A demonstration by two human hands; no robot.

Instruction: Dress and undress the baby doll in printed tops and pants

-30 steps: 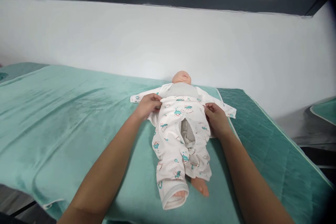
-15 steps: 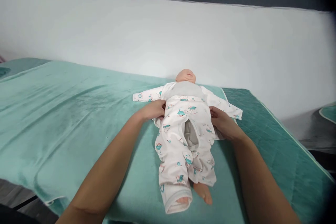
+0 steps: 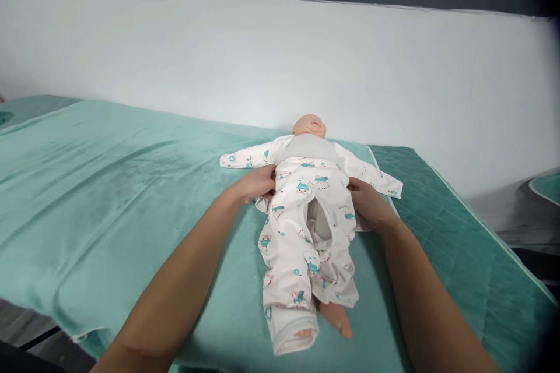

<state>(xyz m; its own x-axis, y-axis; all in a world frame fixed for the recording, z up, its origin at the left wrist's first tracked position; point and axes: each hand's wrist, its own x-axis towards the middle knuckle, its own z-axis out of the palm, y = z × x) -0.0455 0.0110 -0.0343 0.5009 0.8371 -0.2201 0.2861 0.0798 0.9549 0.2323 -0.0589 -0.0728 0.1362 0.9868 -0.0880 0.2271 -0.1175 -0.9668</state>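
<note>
A baby doll (image 3: 310, 125) lies on its back, head toward the wall, in a white printed top with both sleeves spread out. White printed trousers (image 3: 289, 233) with an open crotch cover its legs and reach up over the grey belly. One foot sticks out of the right trouser leg; the other shows just inside the left cuff. My left hand (image 3: 259, 182) is closed on the waist side of the trousers at the left. At the opposite side, my right hand (image 3: 366, 201) grips the trousers' edge, its fingertips partly hidden.
A light green cloth (image 3: 131, 186) with wrinkles lies under the doll. Darker green quilted bedding (image 3: 459, 233) shows at the right. A white wall (image 3: 219, 52) stands behind. Part of another green pad (image 3: 549, 187) is at the far right.
My right hand has shifted slightly inward along the side of the trousers. The view has moved a little; both hands keep nearly the same places.
</note>
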